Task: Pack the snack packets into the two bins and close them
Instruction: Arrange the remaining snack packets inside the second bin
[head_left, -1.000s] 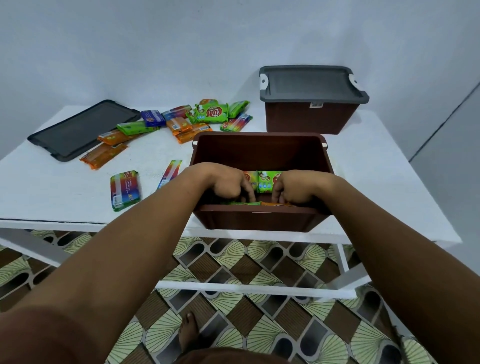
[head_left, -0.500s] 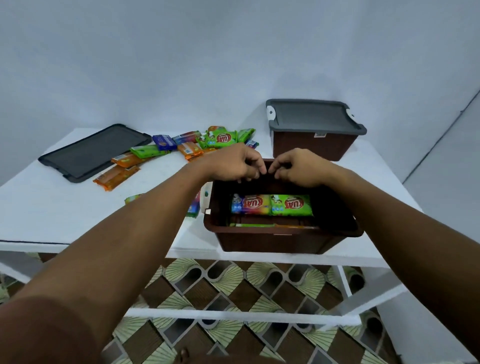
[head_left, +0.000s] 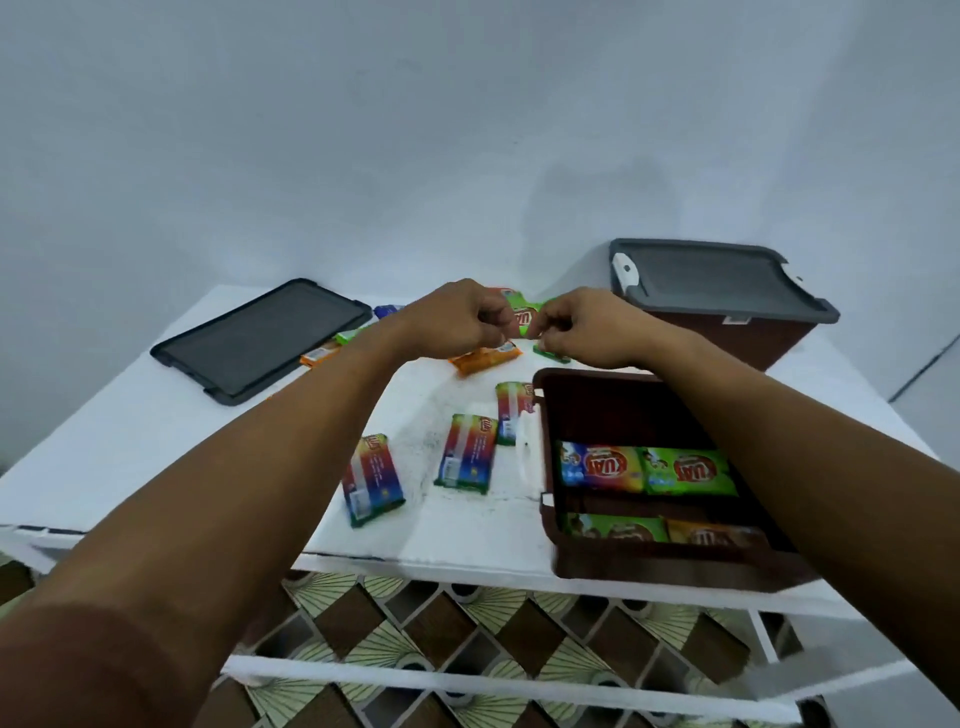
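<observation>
Left of the open bin (head_left: 613, 410), its lid (head_left: 260, 338) lies off and loose packets (head_left: 467, 452) wait. Behind it, left hand (head_left: 457, 322) and right hand (head_left: 582, 327) both pinch a green packet (head_left: 524, 318). Packed packets (head_left: 644, 470) line its floor; the lidded bin (head_left: 717, 291) beyond looks finished.

A plain white wall (head_left: 467, 130) rises behind a white counter (head_left: 130, 447), evenly lit in soft, bluish light, with a faint shadow on the wall towards the right. A thin dark line (head_left: 924, 369) slants down the wall at the far right. Below the counter, white frame rails (head_left: 467, 682) cross above a floor (head_left: 441, 639) tiled in brown diamonds and pale green fan shapes.
</observation>
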